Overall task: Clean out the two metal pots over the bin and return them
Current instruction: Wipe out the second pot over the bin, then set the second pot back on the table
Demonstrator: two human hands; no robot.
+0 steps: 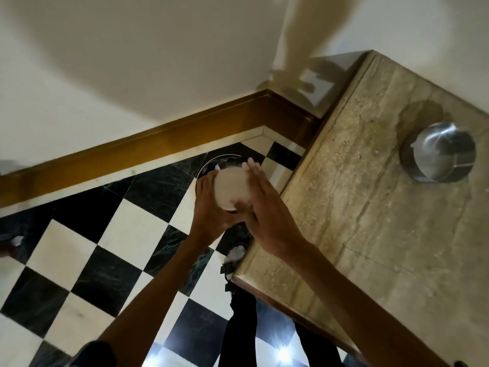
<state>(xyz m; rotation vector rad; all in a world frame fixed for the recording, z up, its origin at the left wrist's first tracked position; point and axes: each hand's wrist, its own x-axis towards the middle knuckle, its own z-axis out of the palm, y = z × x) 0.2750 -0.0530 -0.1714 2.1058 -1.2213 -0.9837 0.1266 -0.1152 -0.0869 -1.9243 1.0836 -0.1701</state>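
I hold one metal pot [232, 189] between both hands; it is blurred and shows as a pale round shape. It hangs just above the round dark bin [211, 163] that stands on the floor in the wall corner. My left hand [209, 210] grips the pot from the left and below. My right hand [267, 207] presses against its right side with the fingers stretched out. The second metal pot [439, 152] stands upright on the stone counter [357, 207] at the right, well away from both hands. I cannot see what is inside the held pot.
The counter's corner [238, 276] juts out close under my right forearm. The floor [111, 250] is black and white checkered tile, bordered by a brown baseboard [158, 144]. My sandalled foot [234, 258] stands beside the counter. Someone's foot [10, 245] shows at the left edge.
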